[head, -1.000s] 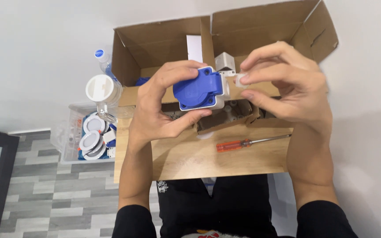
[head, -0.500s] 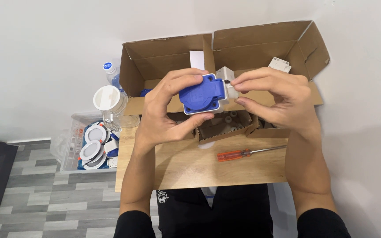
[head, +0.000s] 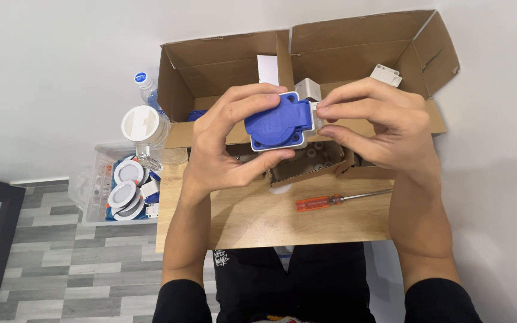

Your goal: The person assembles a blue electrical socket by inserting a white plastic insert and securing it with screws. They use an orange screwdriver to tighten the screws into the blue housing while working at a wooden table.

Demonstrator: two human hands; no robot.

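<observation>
Socket (head: 279,122) – glossy blue plastic; box (head: 354,57) – matt brown cardboard; board (head: 258,218) – smooth wood.

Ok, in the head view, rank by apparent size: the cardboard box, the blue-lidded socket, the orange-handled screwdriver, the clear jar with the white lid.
1. cardboard box
2. Unsure: blue-lidded socket, held nearer the camera, and clear jar look alike
3. orange-handled screwdriver, long but thin

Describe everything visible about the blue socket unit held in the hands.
The blue socket unit looks like plastic: a rounded blue hinged cover, shut, on a pale grey-white base. It is held tilted above the wooden table, in front of the open cardboard box. The left hand cups it from the left and below; the right hand pinches its right edge with fingertips.
</observation>
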